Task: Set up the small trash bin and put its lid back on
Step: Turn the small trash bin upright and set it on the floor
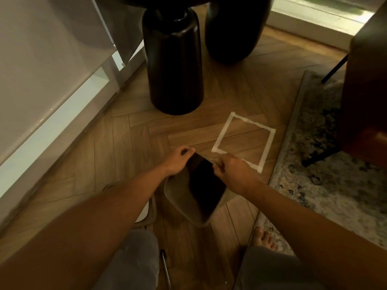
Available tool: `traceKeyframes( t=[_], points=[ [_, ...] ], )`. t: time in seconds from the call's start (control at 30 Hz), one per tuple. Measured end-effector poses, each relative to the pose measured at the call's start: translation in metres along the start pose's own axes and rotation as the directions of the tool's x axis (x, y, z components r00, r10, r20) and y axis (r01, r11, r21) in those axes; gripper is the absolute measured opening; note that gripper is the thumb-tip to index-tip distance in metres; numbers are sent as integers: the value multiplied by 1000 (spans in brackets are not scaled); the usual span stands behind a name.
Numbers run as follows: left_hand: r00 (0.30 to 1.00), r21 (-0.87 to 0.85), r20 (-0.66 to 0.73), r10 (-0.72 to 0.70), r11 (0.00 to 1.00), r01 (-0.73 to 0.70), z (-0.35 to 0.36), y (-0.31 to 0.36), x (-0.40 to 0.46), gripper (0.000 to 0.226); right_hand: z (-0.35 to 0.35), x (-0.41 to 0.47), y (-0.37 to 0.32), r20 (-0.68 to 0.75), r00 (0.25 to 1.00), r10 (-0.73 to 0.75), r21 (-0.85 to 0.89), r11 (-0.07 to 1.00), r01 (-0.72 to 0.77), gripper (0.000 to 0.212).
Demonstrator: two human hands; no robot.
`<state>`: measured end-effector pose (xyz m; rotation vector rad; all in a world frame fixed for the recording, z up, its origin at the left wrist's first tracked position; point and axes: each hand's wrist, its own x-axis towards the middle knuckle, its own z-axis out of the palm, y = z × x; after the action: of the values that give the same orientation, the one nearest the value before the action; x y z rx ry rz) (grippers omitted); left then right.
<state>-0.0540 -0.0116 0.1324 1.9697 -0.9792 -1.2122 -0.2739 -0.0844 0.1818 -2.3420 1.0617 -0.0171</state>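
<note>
A bare foot (264, 237) stands on the wood floor (129, 155), and just past it the small grey bin (184, 203) is tipped over, its dark mouth showing, with the left hand (178, 160) and right hand (231, 169) both pinching its far rim, near a tape square (244, 140).

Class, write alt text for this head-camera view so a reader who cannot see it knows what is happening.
Seen from above, a person's left hand and right hand grip opposite rim edges of a small grey trash bin, tilted with its dark opening showing. A white tape square marks the wooden floor beyond it, near a black rounded furniture leg and a patterned rug.
</note>
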Motion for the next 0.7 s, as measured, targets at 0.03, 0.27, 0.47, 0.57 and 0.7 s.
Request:
traceKeyframes(
  t=[0.03,0.27,0.47,0.57,0.7],
  points=[
    [1000,2,-7,0,1000,0,-1,3,-2,34,-2,-3,1,-3,1000,8,14,1000,-8,33],
    [997,30,-4,-82,996,82,-18,13,-24,52,-20,-19,9,-84,989,123,237,966,-100,28],
    [981,30,-164,-107,993,113,-15,17,-26,69,-29,-20,15,-202,953,224,398,908,-129,28],
    [966,-10,-213,-144,989,145,-15,20,-21,75,-28,-17,21,-211,935,283,447,879,-165,26],
    [979,-8,-147,-142,990,142,-2,23,-19,74,-21,-14,36,-211,897,388,529,817,-229,27]
  ],
)
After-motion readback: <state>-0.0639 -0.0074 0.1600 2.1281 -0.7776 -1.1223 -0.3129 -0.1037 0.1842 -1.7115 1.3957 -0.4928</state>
